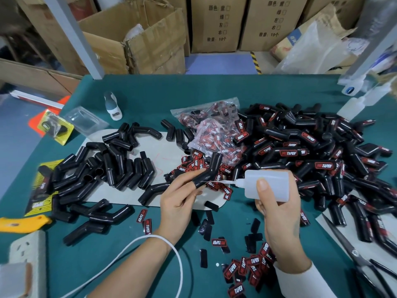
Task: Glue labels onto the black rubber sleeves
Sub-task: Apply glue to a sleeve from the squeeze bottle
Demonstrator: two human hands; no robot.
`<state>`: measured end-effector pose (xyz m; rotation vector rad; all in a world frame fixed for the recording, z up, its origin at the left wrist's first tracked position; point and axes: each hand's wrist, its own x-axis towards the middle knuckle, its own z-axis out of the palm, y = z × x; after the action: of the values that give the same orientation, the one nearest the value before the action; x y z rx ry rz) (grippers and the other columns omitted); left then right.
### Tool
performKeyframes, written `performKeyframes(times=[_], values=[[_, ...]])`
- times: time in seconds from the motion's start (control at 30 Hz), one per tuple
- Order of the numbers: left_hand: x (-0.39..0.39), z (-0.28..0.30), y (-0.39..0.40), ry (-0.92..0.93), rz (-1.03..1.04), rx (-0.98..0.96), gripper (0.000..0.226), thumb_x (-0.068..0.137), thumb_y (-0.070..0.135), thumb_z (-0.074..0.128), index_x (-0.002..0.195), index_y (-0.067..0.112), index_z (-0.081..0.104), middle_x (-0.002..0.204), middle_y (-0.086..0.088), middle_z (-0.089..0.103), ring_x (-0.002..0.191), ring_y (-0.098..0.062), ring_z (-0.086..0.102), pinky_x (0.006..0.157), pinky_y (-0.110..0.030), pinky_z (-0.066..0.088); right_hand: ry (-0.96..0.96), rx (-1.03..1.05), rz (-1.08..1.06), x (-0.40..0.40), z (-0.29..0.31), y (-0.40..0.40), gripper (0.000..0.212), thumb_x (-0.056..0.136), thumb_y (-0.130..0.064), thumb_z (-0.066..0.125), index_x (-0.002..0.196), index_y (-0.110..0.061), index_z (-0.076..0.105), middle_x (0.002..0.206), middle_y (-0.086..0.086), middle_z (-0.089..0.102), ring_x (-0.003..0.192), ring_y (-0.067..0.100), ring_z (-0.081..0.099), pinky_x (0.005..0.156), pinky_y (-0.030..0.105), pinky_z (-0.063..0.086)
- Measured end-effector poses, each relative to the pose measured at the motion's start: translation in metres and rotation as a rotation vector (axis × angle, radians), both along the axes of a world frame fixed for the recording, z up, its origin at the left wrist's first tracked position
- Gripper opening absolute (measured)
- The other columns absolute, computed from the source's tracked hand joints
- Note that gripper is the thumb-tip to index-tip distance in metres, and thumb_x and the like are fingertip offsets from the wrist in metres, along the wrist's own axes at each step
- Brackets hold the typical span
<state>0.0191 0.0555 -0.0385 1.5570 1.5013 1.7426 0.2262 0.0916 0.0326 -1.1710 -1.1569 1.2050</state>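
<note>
1. Head view, looking down at a green table (214,93) with 2 bare hands at the centre.
2. The left hand (179,195) holds 1 bent black sleeve (209,172); the sleeve is slipped over a fingertip and steadied by the thumb, its upper end pointing up and to the right.
3. The right hand (279,209) grasps a white glue bottle (267,186) lying on its side, thumb on top, fingers curled underneath.
4. The bottle's thin needle tip (217,181) points left and touches the sleeve near its bend.
5. To the left, a pile of plain sleeves (103,168) lies partly on a grey board (154,147).
6. To the right, a larger heap of labelled sleeves (311,151) shows red and black "TAPER" labels.
7. Behind the hands, clear bags of labels (214,130) lie between the 2 piles.
8. Loose labels (236,269) are scattered on the table near the right wrist, some face down; more lie just behind the left hand.
9. A white cable (167,244) loops over the left forearm.
10. A yellow knife (21,223) lies at the left edge, above a white socket strip (25,248).
11. Scissors (352,250) lie at the lower right.
12. Another white bottle (112,106) stands at the back left of the table.
13. Cardboard boxes (214,24) stand beyond the table.
</note>
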Motion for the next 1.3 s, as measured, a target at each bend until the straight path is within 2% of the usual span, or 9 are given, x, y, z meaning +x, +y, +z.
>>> performKeyframes(times=[0.23,0.57,0.7,0.9,1.03,1.2,1.3], values=[[0.0011,-0.0013,-0.0001,0.018,0.010,-0.006,0.020,0.097,0.004,0.062,0.099,-0.005,0.079,0.127,-0.005,0.071,0.113,-0.029,0.067,0.079,-0.060,0.059,-0.016,0.019,0.011,-0.0015,0.0011,-0.0015,0.046,0.083,-0.071,0.072,0.109,-0.034,0.065,0.095,-0.008,0.071,0.078,0.005,0.065,0.064,0.017,0.052],[0.0030,0.0062,-0.0030,-0.011,-0.011,-0.002,0.024,0.097,0.005,0.059,0.109,-0.002,0.079,0.129,-0.002,0.070,0.114,-0.028,0.067,0.079,-0.059,0.060,-0.039,0.028,-0.010,-0.0008,0.0021,-0.0014,0.044,0.083,-0.072,0.071,0.110,-0.038,0.064,0.098,-0.008,0.071,0.085,0.008,0.068,0.067,0.019,0.054],[0.0030,0.0056,-0.0025,0.013,0.002,-0.018,0.024,0.096,0.005,0.058,0.104,-0.004,0.079,0.127,-0.007,0.071,0.115,-0.028,0.067,0.079,-0.059,0.060,-0.031,0.028,-0.021,-0.0004,0.0019,-0.0005,0.045,0.082,-0.072,0.071,0.109,-0.037,0.064,0.096,-0.008,0.070,0.082,0.008,0.066,0.066,0.019,0.054],[0.0022,0.0057,-0.0027,0.005,-0.012,-0.007,0.023,0.096,-0.003,0.059,0.107,-0.003,0.079,0.129,-0.003,0.070,0.114,-0.029,0.067,0.077,-0.058,0.060,-0.026,0.028,-0.026,0.0013,0.0022,-0.0008,0.043,0.083,-0.072,0.071,0.109,-0.038,0.064,0.096,-0.010,0.070,0.083,0.007,0.066,0.065,0.019,0.054],[0.0008,0.0042,-0.0021,0.033,-0.012,0.005,0.023,0.097,-0.001,0.058,0.106,-0.003,0.079,0.130,-0.002,0.069,0.116,-0.029,0.066,0.079,-0.056,0.060,-0.047,0.030,-0.016,0.0001,0.0012,-0.0015,0.046,0.083,-0.073,0.071,0.110,-0.036,0.064,0.098,-0.008,0.071,0.085,0.009,0.067,0.067,0.019,0.054],[-0.0002,0.0016,-0.0019,0.045,-0.001,-0.021,0.021,0.095,-0.004,0.057,0.096,-0.007,0.077,0.129,-0.006,0.069,0.117,-0.029,0.066,0.080,-0.058,0.059,-0.038,0.031,-0.030,0.0009,0.0025,-0.0011,0.046,0.083,-0.073,0.071,0.109,-0.036,0.064,0.097,-0.008,0.071,0.084,0.008,0.067,0.067,0.020,0.054],[0.0003,0.0022,-0.0020,0.041,0.003,-0.018,0.023,0.096,0.000,0.056,0.096,-0.008,0.077,0.128,-0.008,0.070,0.116,-0.030,0.067,0.078,-0.058,0.060,-0.054,0.037,-0.017,0.0003,0.0024,-0.0017,0.048,0.083,-0.073,0.070,0.111,-0.034,0.064,0.099,-0.007,0.071,0.087,0.010,0.068,0.069,0.022,0.054]])
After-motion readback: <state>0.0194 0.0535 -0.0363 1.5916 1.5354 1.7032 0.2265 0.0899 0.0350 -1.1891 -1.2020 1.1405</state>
